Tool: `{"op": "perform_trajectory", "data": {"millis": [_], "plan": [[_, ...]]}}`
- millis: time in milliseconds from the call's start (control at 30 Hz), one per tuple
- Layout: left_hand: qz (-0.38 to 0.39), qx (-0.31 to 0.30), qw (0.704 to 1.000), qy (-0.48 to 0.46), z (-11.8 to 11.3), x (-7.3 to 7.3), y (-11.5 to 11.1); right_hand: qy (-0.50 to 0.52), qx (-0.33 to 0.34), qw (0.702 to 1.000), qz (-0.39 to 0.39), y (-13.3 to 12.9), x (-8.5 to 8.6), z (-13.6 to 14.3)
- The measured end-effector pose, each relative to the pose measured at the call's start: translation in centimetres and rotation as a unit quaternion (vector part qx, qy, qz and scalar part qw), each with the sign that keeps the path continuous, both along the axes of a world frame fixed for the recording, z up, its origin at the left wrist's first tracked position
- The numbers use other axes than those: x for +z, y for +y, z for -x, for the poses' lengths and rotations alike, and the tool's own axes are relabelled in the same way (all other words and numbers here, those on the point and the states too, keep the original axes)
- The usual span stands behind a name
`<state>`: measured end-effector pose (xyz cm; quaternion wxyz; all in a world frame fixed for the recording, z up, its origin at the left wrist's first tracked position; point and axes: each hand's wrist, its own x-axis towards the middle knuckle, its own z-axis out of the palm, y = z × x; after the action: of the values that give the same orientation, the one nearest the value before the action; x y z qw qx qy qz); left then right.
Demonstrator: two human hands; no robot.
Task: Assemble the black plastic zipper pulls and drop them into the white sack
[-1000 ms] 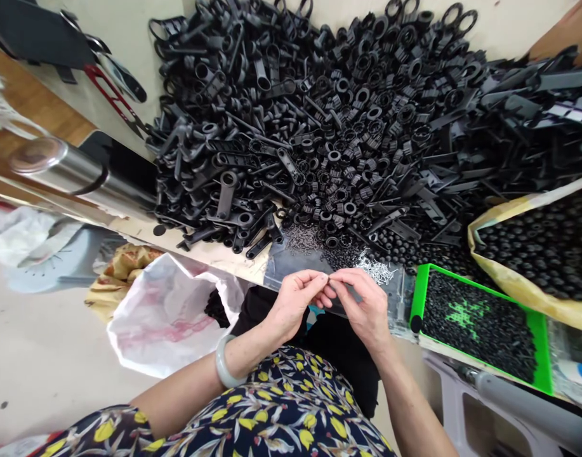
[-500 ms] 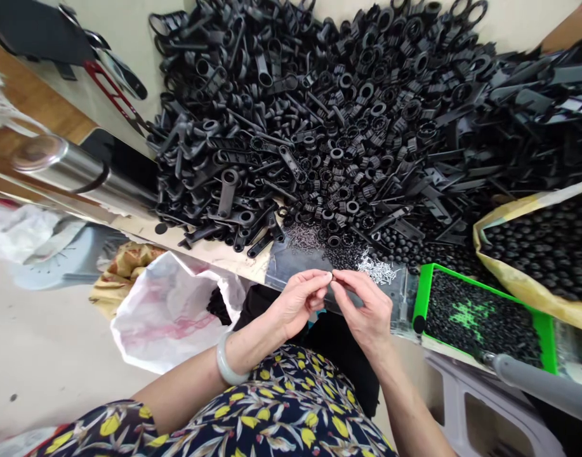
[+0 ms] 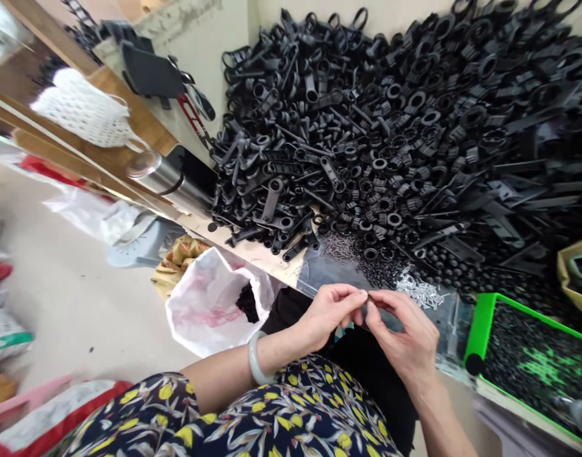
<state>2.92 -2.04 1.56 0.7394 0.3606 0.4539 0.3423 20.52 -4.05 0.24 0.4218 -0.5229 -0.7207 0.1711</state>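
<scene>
My left hand [image 3: 332, 313] and my right hand [image 3: 403, 327] meet fingertip to fingertip above the near edge of the table. Both are closed in a pinch around a tiny dark part [image 3: 369, 299], too small and covered to name. Just beyond the fingers lie a heap of small silver pins [image 3: 420, 291], a patch of tiny black pieces [image 3: 383, 270] and a patch of small brownish-grey bits [image 3: 339, 246], on a clear plastic sheet [image 3: 319, 271].
A large pile of black plastic parts [image 3: 329, 127] spreads over the table. To the right stands a green tray [image 3: 481, 327] of small black and green pieces. On the left are a steel flask [image 3: 171, 184], a white sack [image 3: 200, 304] and a knitted white item [image 3: 81, 108].
The view has swung to the left, so the table's contents sit further right. My hands hold the same fingertip pinch on the tiny part.
</scene>
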Motion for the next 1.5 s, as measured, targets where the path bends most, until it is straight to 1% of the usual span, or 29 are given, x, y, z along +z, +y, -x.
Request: {"op": "perform_trajectory", "data": {"millis": [33, 67, 100, 133, 167, 200, 233, 267, 300, 333, 367, 400, 433, 533, 567, 633, 667, 733, 800, 900, 933, 967, 1000, 1100, 1167, 1233, 1367, 1433, 1500], "plan": [[-0.08, -0.013, 0.994, 0.075, 0.8, 0.3, 0.2, 0.002, 0.0, 1.0, 0.001, 0.1, 0.1, -0.1], [-0.171, -0.025, 0.971, 0.165, 1.7, 0.6, 0.6, 0.004, -0.001, 1.0, 0.002, 0.1, 0.2, -0.1], [-0.268, -0.041, 0.925, 0.265, 2.7, 0.8, 1.2, 0.007, -0.002, 1.0, 0.001, 0.2, 0.4, -0.2], [-0.356, -0.058, 0.858, 0.364, 3.8, 1.1, 1.9, 0.009, 0.0, 1.0, -0.001, 0.3, 0.5, -0.2], [-0.411, -0.083, 0.785, 0.456, 4.8, 1.3, 2.7, 0.013, 0.003, 1.0, -0.005, 0.3, 0.6, -0.2], [-0.438, -0.1, 0.717, 0.533, 5.8, 1.3, 3.6, 0.018, 0.008, 1.0, -0.011, 0.4, 0.7, -0.2], [-0.448, -0.122, 0.66, 0.591, 6.5, 1.3, 4.5, 0.023, 0.013, 1.0, -0.015, 0.4, 0.8, -0.2], [-0.446, -0.146, 0.618, 0.631, 7.1, 1.2, 5.3, 0.029, 0.018, 0.999, -0.018, 0.4, 0.8, -0.1], [-0.44, -0.166, 0.59, 0.657, 7.5, 1.0, 6.1, 0.036, 0.023, 0.999, -0.019, 0.3, 0.7, 0.0], [-0.436, -0.179, 0.576, 0.668, 7.8, 0.8, 6.7, 0.042, 0.027, 0.999, -0.018, 0.3, 0.7, 0.1], [-0.437, -0.176, 0.575, 0.669, 8.0, 0.5, 7.2, 0.048, 0.03, 0.998, -0.015, 0.2, 0.6, 0.2], [-0.448, -0.157, 0.584, 0.658, 8.2, 0.3, 7.6, 0.053, 0.032, 0.998, -0.011, 0.1, 0.5, 0.2], [-0.466, -0.123, 0.602, 0.636, 8.3, 0.1, 7.9, 0.058, 0.034, 0.998, -0.006, 0.0, 0.4, 0.3], [-0.512, -0.006, 0.676, 0.529, 8.6, -0.1, 8.0, 0.067, 0.039, 0.997, 0.016, -0.3, 0.2, 0.3], [-0.519, 0.011, 0.698, 0.494, 8.6, 0.0, 7.7, 0.07, 0.04, 0.996, 0.023, -0.4, 0.2, 0.3], [-0.532, 0.001, 0.721, 0.443, 8.6, 0.1, 6.6, 0.075, 0.04, 0.996, 0.032, -0.4, 0.4, 0.3], [-0.545, -0.015, 0.723, 0.426, 8.5, 0.1, 5.8, 0.076, 0.04, 0.996, 0.035, -0.4, 0.6, 0.3], [-0.571, -0.037, 0.713, 0.404, 8.1, -0.3, 3.8, 0.075, 0.039, 0.996, 0.036, -0.4, 0.8, 0.3], [-0.58, -0.026, 0.705, 0.407, 7.5, -1.0, 1.6, 0.064, 0.038, 0.997, 0.035, -0.5, 1.0, 0.3], [-0.571, -0.012, 0.69, 0.445, 6.5, -2.2, -1.2, 0.038, 0.035, 0.998, 0.033, -0.8, 0.8, 0.2], [-0.559, -0.016, 0.69, 0.459, 6.3, -2.5, -1.8, 0.027, 0.035, 0.998, 0.034, -0.8, 0.6, 0.2], [-0.541, -0.021, 0.698, 0.468, 6.1, -2.6, -2.3, 0.012, 0.035, 0.999, 0.035, -0.9, 0.4, 0.2], [-0.517, -0.024, 0.715, 0.47, 6.0, -2.6, -2.6, -0.005, 0.036, 0.999, 0.035, -1.0, 0.2, 0.1], [-0.434, -0.003, 0.785, 0.442, 5.7, -2.0, -2.2, -0.061, 0.036, 0.997, 0.031, -0.8, -0.5, 0.1], [-0.376, 0.024, 0.814, 0.442, 5.5, -1.6, -1.2, -0.083, 0.033, 0.996, 0.029, -0.7, -0.9, 0.2], [-0.341, 0.024, 0.815, 0.468, 5.1, -1.2, 0.3, -0.087, 0.032, 0.995, 0.03, -0.5, -1.0, 0.2], [-0.336, -0.047, 0.79, 0.51, 3.9, -1.0, 2.4, -0.081, 0.032, 0.996, 0.023, -0.3, -1.1, 0.4], [-0.322, -0.053, 0.807, 0.493, 3.4, -0.9, 2.7, -0.071, 0.033, 0.997, 0.021, -0.4, -0.9, 0.5], [-0.284, -0.039, 0.846, 0.45, 3.2, -0.5, 2.4, -0.049, 0.037, 0.998, 0.023, -0.4, -0.7, 0.5]]}}
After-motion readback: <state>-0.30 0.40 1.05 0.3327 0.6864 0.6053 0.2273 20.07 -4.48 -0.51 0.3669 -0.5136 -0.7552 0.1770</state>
